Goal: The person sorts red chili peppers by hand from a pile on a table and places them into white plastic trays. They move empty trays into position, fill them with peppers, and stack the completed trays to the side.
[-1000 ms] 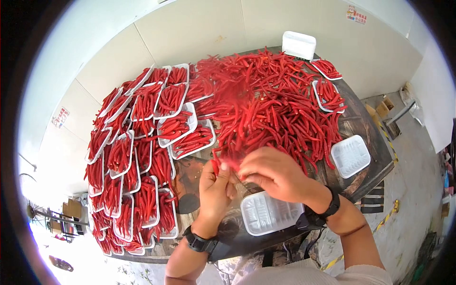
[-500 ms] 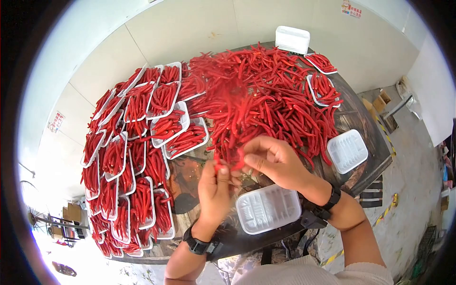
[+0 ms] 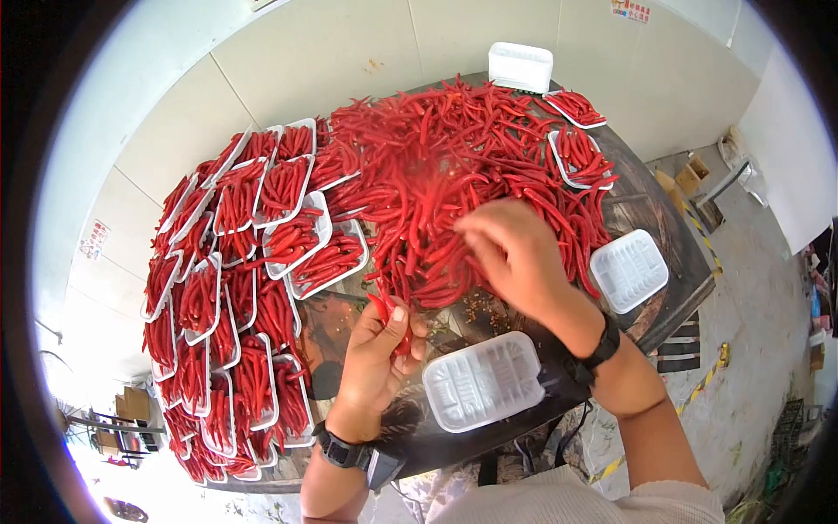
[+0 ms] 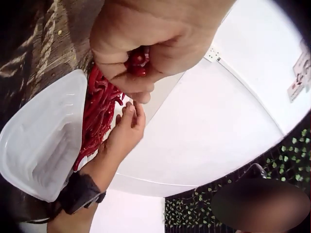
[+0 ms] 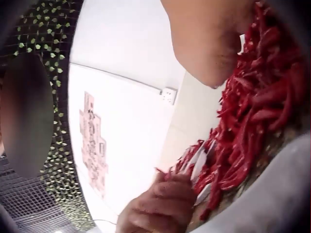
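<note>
Gripping red chilies (image 3: 402, 344), the left hand (image 3: 374, 360) hovered near the front edge of the desk (image 3: 642, 208), beside an unfilled white tray (image 3: 484, 382). The right hand (image 3: 517, 255), fingers loose, had just swung from there over the pile (image 3: 489, 144); gathering seemed unfinished.

Nothing legible for sure. Head view: small white sticker w/ red characters (image 3: 630, 10) on beige panelled wall (image 3: 594, 61), upper R; pale reddish-printed sticker (image 3: 93, 238) on same wall, L (too tiny to read). R wrist view: pinkish stepped-edge sign (image 5: 91, 141) on white wall (image 5: 133, 131), chars blurred.
</note>
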The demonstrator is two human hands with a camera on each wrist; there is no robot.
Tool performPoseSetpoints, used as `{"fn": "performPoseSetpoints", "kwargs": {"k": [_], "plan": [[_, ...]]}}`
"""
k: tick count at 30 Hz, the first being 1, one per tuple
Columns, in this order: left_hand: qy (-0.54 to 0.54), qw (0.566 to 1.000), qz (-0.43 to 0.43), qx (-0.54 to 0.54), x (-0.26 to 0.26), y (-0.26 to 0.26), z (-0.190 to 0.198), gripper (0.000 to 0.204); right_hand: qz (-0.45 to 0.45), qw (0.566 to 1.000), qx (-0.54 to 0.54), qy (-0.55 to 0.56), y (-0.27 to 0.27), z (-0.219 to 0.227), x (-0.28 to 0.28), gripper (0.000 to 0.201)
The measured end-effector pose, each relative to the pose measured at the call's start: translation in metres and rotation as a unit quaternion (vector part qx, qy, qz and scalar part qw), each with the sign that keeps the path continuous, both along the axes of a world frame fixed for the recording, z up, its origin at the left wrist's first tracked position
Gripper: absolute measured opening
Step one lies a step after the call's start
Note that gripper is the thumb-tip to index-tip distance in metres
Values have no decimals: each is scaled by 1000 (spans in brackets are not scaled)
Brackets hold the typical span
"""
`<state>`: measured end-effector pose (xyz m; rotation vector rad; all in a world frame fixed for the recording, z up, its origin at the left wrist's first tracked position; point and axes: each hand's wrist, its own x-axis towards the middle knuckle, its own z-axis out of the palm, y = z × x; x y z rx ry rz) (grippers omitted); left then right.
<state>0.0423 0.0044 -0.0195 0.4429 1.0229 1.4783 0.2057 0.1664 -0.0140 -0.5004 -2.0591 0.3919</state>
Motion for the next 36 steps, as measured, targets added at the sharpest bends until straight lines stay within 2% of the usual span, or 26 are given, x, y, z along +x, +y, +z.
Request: {"fn": "performPoseSetpoints", "kwargs": {"k": [1,2,4,6,9,11,12,14,16,17,20,22,24,26,28,32,34,35,36], "plan": [[0,1000,-12,11,1,1,-3,10,-61,998,32,-7,11,-2,0,14],[0,999,-26,21,2,1,-6,9,-62,998,31,-7,17,-10,1,14],[6,998,-50,22,2,1,-11,9,-104,985,65,-122,26,-25,3,14],[13,997,-74,23,3,2,-15,10,-100,986,71,-111,27,-24,3,13],[-2,999,-38,28,2,1,-15,12,-111,988,40,-100,21,-18,2,13],[44,999,17,21,2,0,-7,14,-24,997,-63,27,7,-17,-4,13],[44,999,15,23,4,2,-6,14,50,974,-216,38,-10,0,-5,15],[61,996,64,27,10,4,-7,15,145,944,-294,31,-33,6,-8,17],[56,996,61,38,12,4,-13,17,222,915,-337,20,-48,1,-17,18],[45,996,64,40,14,4,-16,19,200,955,-216,-29,-49,-4,-18,17],[41,996,73,34,14,5,-18,22,204,965,-160,-44,-47,-14,-22,14],[42,996,73,-10,11,5,-11,22,211,967,-137,-34,-38,-15,-19,13],[56,997,60,2,7,2,-14,22,99,995,-29,-5,-24,-8,-16,14],[70,996,45,14,6,1,-16,22,-29,1000,1,5,-5,-7,-14,14],[70,995,65,6,7,3,-17,21,-31,998,48,-15,19,-22,-11,14],[59,997,43,11,6,4,-15,16,-14,995,75,-60,23,-30,-9,13],[77,996,19,35,3,2,-18,14,-4,998,59,11,19,-16,-7,15],[77,996,21,37,3,2,-17,14,-2,998,61,11,11,-8,-6,15],[70,996,35,35,3,1,-17,14,61,986,-143,62,-2,1,-4,18]]}}
